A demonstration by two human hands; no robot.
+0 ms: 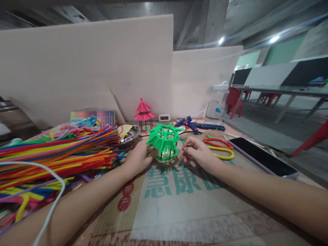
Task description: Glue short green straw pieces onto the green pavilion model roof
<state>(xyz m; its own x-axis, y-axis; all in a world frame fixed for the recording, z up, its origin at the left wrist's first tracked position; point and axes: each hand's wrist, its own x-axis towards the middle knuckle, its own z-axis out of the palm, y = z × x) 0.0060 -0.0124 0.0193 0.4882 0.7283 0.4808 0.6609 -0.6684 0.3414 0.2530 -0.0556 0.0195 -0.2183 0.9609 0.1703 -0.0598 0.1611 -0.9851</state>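
Note:
A green pipe-cleaner pavilion model [165,138] stands upright on the cardboard in front of me. Its flared roof has a spoked ring on top, and dark posts join it to a green-edged base. At its left side, my left hand [139,157] is closed around the edge, the thumb by the base and the other fingers partly hidden. Close to the right side is my right hand [197,152], its fingers loosely bent and apart, with nothing visible in them. Behind the model stands a finished-looking pink pavilion [144,114] with a two-tier roof.
Bundles of colourful pipe cleaners [66,150] cover the left side, with a white cable [55,174] across. On the right lie orange-and-yellow scissors [222,148] and a phone [261,155]. A blue glue gun [188,123], small clock [164,118] and plastic bottle [217,102] stand farther back.

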